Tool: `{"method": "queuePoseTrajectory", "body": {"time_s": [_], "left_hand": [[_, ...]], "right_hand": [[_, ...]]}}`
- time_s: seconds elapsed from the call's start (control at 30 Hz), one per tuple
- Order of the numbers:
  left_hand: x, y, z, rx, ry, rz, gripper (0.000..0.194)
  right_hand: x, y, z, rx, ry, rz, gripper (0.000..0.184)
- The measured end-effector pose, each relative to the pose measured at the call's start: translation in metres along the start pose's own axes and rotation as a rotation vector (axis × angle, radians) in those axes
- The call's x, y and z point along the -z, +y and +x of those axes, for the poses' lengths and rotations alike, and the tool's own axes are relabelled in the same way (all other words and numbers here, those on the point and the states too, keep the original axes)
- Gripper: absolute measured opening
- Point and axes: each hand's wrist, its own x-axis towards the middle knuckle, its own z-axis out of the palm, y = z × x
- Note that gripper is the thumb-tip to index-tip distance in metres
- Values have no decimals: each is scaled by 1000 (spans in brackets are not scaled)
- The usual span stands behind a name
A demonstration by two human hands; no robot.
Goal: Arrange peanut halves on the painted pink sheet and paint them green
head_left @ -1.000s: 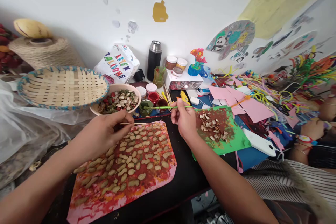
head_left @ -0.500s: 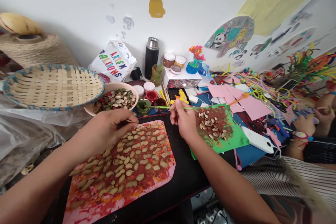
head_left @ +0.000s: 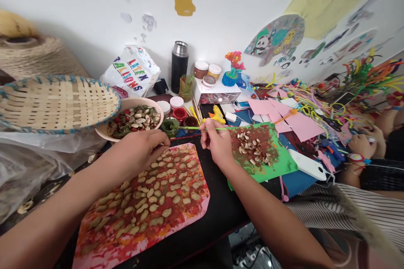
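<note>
My left hand (head_left: 147, 149) is closed in a pinch above the far left part of the pink sheet (head_left: 202, 210); what its fingers hold, if anything, is hidden. Rows of peanut shells (head_left: 154, 198) cover that sheet, over red, orange and brown paint. My right hand (head_left: 217, 138) grips a thin green paintbrush (head_left: 192, 127) held nearly level. The brush's left end reaches the rim of an open jar of dark green paint (head_left: 169, 127). Below and right of my right hand lies a green sheet (head_left: 280, 164) with brown paint and several shell pieces (head_left: 248, 145).
A bowl of shells (head_left: 139, 119) stands beside a woven basket (head_left: 63, 103) on the left. Red paint (head_left: 179, 114), a black flask (head_left: 179, 67) and a yellow glue gun (head_left: 217, 114) stand behind. Pink paper scraps (head_left: 303, 124) and another person's hands (head_left: 362, 146) are at right.
The view has shifted slightly. My left hand's fingers have curled in, and the thin pale thing seen at their tips is now out of sight. The right hand keeps hold of the paintbrush near the green paint.
</note>
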Motion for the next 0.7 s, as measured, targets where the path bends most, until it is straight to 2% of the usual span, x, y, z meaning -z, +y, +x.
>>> {"method": "queuePoseTrajectory", "body": {"time_s": [0.13,0.37,0.6,0.7], "left_hand": [[-8,-4,2,-19,-10,-63,37],[-23,-7,-2,4,33,-60,55],[-29,-8,-3,-8,-6,-58,51],[-27,-7,-5,0,29,-55,53]], "right_hand": [[-1,-1,-1,16,-19,2,74],[-6,3,-4,26,-38,-40,68],[-7,10,-4,-13,-35,-32,69],[-7,6,-5,-8,-36,-2,73]]}}
